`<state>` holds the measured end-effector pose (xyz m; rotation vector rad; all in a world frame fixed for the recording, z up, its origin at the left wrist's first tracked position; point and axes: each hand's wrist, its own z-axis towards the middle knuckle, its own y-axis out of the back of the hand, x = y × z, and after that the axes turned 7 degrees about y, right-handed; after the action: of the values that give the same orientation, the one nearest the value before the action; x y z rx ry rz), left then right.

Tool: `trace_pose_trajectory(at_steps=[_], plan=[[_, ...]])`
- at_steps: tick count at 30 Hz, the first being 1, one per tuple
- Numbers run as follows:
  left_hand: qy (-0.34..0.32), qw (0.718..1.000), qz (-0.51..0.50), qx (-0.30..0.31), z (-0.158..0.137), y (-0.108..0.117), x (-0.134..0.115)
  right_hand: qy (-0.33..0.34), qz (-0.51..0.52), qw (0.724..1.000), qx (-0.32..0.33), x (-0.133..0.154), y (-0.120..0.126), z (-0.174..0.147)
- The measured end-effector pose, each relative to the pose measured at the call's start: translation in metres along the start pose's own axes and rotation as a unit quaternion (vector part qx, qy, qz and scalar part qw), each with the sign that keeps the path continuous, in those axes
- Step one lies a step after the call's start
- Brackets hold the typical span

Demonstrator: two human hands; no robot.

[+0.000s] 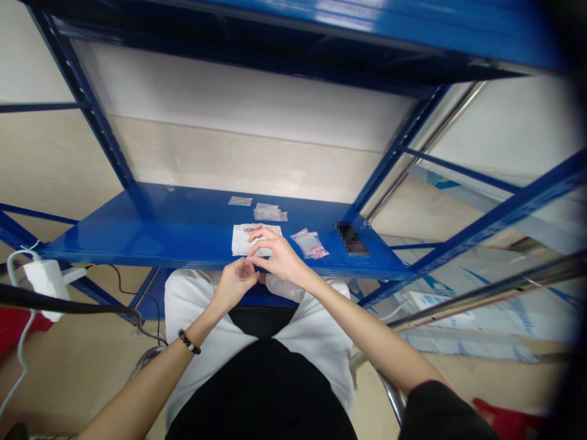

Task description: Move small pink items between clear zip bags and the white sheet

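My left hand [230, 285] is closed around a small, clear, round plastic container [244, 271], held just off the front edge of the blue shelf. Over the container's rim, the fingers of my right hand [274, 252] are curled in a pinch; whatever they hold is too small to make out. Beneath and behind that hand lies a white sheet of paper [240, 242] with small pinkish pieces [253, 230] on it. To the right of the paper is a clear plastic bag [308, 242] with pink items in it.
Farther back on the blue shelf [192, 214] lie more clear bags [268, 212] and one single bag [239, 201]. A dark, blurred-out object [351, 238] rests at the right end. Blue uprights frame both sides, and a white power adapter [46, 282] hangs at the left.
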<state>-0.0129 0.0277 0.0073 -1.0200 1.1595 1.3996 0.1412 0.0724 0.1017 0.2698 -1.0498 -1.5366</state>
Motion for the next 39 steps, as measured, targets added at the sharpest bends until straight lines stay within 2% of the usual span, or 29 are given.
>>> trace_pose_trajectory(at_steps=[3,6,9,14,18,22,27,32,39], plan=[[0.018,0.997,-0.064,0.035,0.0,0.0,0.002,0.003,0.008,0.998,0.06,0.01,-0.003,-0.005],[0.051,0.99,-0.12,0.06,-0.001,0.0,0.002,-0.002,0.026,0.997,0.071,0.001,-0.005,-0.008],[0.086,0.977,-0.177,0.083,-0.003,-0.002,0.0,-0.017,0.081,0.996,0.037,-0.014,-0.005,-0.006],[0.126,0.953,-0.257,0.101,-0.006,-0.002,-0.007,-0.083,0.159,0.981,-0.075,-0.051,-0.002,-0.003],[0.159,0.931,-0.307,0.118,-0.007,-0.001,-0.01,-0.149,0.075,0.979,-0.114,-0.094,0.004,-0.003],[0.179,0.921,-0.32,0.132,-0.007,-0.002,-0.011,-0.212,-0.033,0.97,-0.114,-0.129,0.008,-0.004],[0.182,0.92,-0.319,0.136,-0.007,-0.003,-0.01,-0.163,-0.088,0.981,-0.051,-0.144,0.001,-0.003],[0.186,0.916,-0.333,0.126,-0.007,-0.001,-0.01,-0.121,-0.159,0.98,-0.009,-0.147,-0.006,-0.001],[0.185,0.917,-0.328,0.128,-0.006,0.0,-0.01,-0.107,-0.161,0.981,0.028,-0.149,-0.006,0.0]])
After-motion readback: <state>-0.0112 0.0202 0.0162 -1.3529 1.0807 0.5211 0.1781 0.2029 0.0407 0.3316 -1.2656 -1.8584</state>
